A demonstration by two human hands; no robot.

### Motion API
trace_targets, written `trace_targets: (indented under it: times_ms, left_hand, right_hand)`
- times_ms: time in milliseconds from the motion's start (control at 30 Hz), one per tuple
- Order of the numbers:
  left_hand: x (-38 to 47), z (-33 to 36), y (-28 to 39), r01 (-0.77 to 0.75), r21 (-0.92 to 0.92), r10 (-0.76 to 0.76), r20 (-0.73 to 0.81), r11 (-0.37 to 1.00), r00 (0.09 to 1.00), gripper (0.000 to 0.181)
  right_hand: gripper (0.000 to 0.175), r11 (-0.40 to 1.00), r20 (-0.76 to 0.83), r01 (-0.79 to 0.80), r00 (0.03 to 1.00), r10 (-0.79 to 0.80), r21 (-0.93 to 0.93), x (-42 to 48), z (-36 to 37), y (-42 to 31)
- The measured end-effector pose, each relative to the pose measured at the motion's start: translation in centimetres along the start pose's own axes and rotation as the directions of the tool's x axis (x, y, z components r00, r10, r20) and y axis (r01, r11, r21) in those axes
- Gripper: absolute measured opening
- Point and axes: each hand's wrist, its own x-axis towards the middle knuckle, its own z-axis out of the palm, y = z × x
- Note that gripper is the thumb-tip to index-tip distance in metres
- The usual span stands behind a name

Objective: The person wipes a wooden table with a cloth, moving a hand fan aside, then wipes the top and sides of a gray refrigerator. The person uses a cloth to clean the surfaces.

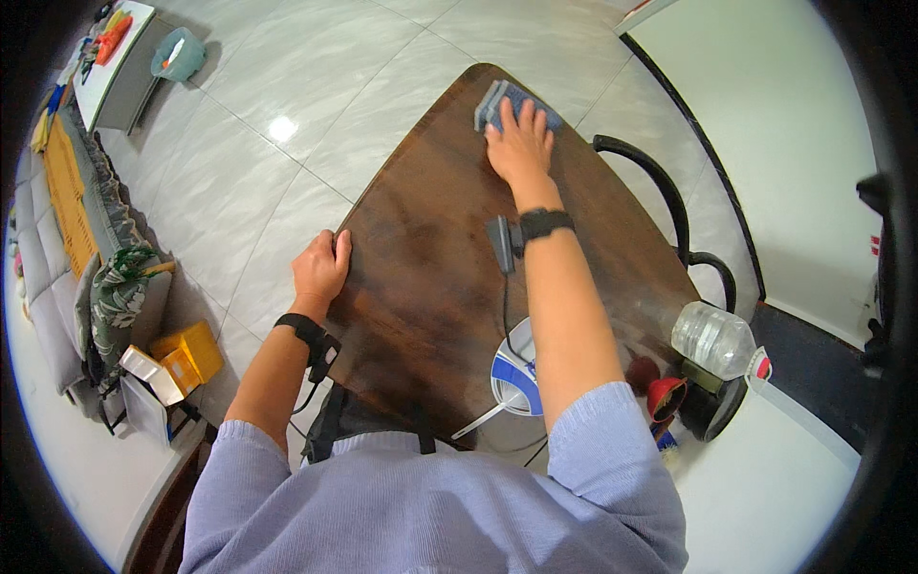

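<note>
Under the fingers of my right hand [522, 147] lies a folded grey-blue cloth [495, 100], pressed flat on the far corner of a dark brown wooden table [423, 251]. The hand's fingers are spread over the cloth. My left hand [320, 267] grips the table's left edge, its thumb resting on top and the other fingers partly hidden over the side. Both wrists wear black straps with small devices; the device [500, 244] at my right wrist has a cable running down from it.
A hand fan [518, 380] lies at the near edge. To the right are a large clear plastic bottle [713, 341] and a red bowl-shaped object [665, 398]. Black curved chair arms [674, 190] stand by the right edge. A sofa [54, 280], yellow boxes [190, 355] and a bin [178, 56] are leftward.
</note>
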Motion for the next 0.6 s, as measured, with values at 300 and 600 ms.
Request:
trace_targets:
  times_ms: [300,600]
  left_hand:
    - [0.0,0.3,-0.6,-0.049,0.007,0.049,-0.015,0.999,0.999,0.041]
    - [0.0,1.9,-1.6,-0.061,-0.196,0.074,0.06,0.979,0.995,0.043]
  right_hand:
    - [0.055,0.971,0.108,0.235,0.967,-0.23,-0.037,-7.4,2.0,-10.1]
    - [0.051,0.968,0.286,0.235,0.925,-0.249,0.081,-18.7,3.1,-13.1]
